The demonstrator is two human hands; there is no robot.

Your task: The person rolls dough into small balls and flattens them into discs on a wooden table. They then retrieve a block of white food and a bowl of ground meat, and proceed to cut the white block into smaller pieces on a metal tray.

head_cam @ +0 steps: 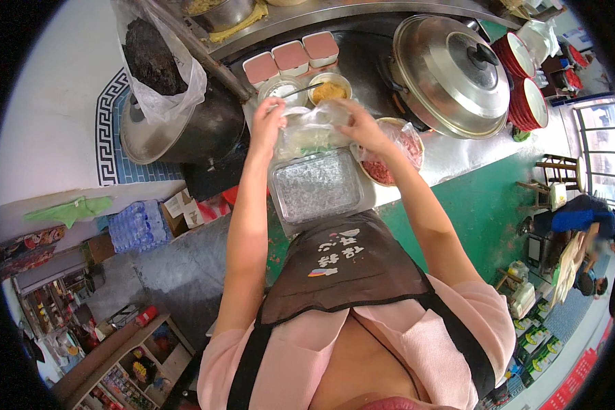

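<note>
Over the counter, a clear plastic bag [300,143] with pale food and bits of green inside stretches between my hands. My left hand [267,127] grips its upper left edge, and my right hand [363,128] pinches the upper right edge. Closer to my body lies a transparent rectangular tray [318,185] with a frosted-looking bottom. Beside my right wrist, a bowl of raw minced meat [378,173] is partly covered by thin plastic. Just beyond the bag are a bowl of yellow seasoning [330,91] and a clear container of white powder [293,96]; a dark-handled spoon lies across them.
Three pink-lidded boxes [290,56] stand behind the bowls. A large lidded steel pot [451,77] and stacked red-rimmed bowls [530,102] stand to the right. A dark lidded pot [184,128] and a hanging plastic bag [177,105] are at the left. Two people are farther off, right.
</note>
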